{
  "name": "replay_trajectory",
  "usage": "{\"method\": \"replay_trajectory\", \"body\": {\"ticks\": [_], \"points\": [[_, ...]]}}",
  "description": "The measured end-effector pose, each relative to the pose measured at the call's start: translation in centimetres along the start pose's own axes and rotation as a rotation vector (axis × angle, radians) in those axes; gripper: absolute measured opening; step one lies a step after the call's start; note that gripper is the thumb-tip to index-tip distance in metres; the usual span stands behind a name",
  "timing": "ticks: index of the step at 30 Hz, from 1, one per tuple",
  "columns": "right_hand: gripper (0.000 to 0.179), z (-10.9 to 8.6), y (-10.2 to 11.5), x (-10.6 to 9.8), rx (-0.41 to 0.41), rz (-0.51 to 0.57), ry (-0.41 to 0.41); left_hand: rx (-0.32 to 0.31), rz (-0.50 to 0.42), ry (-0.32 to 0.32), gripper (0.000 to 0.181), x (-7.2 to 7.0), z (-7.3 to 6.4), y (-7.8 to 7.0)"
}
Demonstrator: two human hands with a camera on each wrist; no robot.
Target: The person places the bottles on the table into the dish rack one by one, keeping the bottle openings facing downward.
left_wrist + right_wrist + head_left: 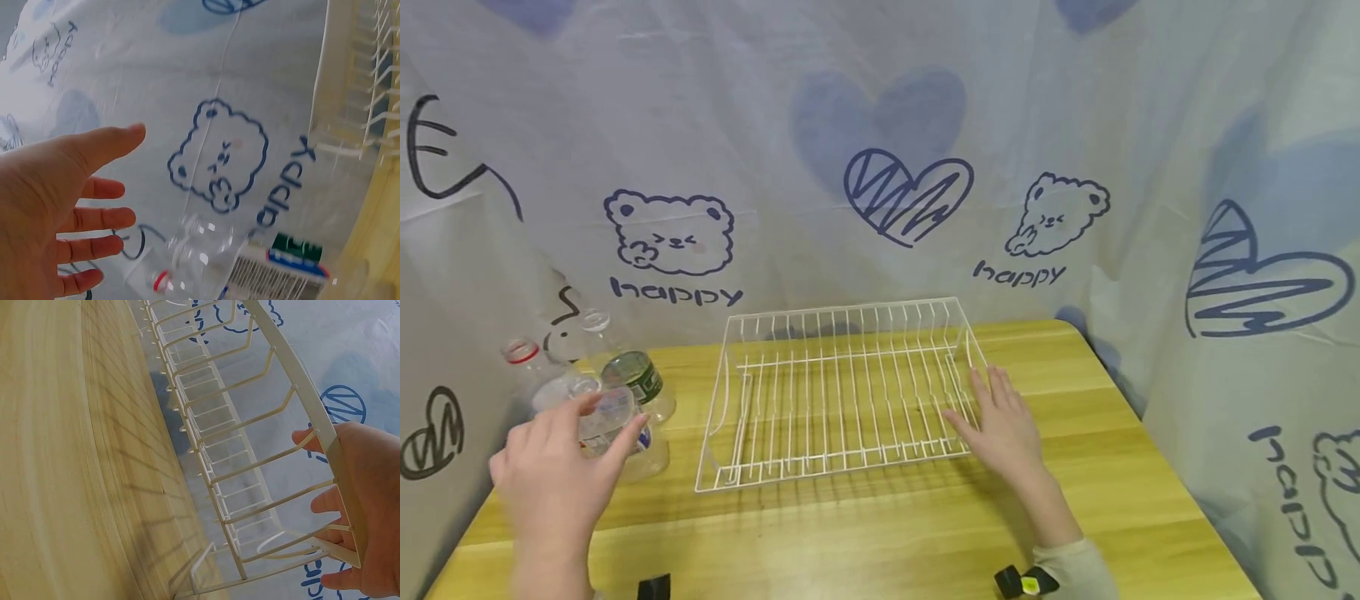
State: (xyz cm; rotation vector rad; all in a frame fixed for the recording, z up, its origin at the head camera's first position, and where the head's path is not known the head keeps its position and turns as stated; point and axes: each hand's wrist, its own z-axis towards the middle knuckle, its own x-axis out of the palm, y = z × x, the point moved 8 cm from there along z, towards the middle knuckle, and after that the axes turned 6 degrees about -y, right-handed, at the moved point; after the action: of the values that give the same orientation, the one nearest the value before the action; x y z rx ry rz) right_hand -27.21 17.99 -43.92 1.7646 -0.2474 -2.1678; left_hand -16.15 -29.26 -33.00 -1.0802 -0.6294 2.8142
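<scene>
A white wire dish rack stands on the table. My right hand is at its right end, with fingers extended along the side and thumb toward the front; in the right wrist view the fingertips show beyond the rack's wires. Clear plastic bottles stand together at the left: one with a green label, one with a red neck ring, and a nearer one partly behind my left hand. My left hand is raised before them, thumb and fingers spread apart, nothing between them.
The yellow wood-grain table extends in front of the rack and to its right. A pale curtain printed with hearts and bears hangs behind and along both sides. Dark wrist straps show at the bottom.
</scene>
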Motion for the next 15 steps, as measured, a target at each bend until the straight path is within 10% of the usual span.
{"method": "replay_trajectory", "body": {"ticks": [15], "points": [[0.085,0.0,0.0,0.1,0.003,0.009,0.005,-0.161,0.107,0.344,0.102,4.0,-0.4,9.3]]}}
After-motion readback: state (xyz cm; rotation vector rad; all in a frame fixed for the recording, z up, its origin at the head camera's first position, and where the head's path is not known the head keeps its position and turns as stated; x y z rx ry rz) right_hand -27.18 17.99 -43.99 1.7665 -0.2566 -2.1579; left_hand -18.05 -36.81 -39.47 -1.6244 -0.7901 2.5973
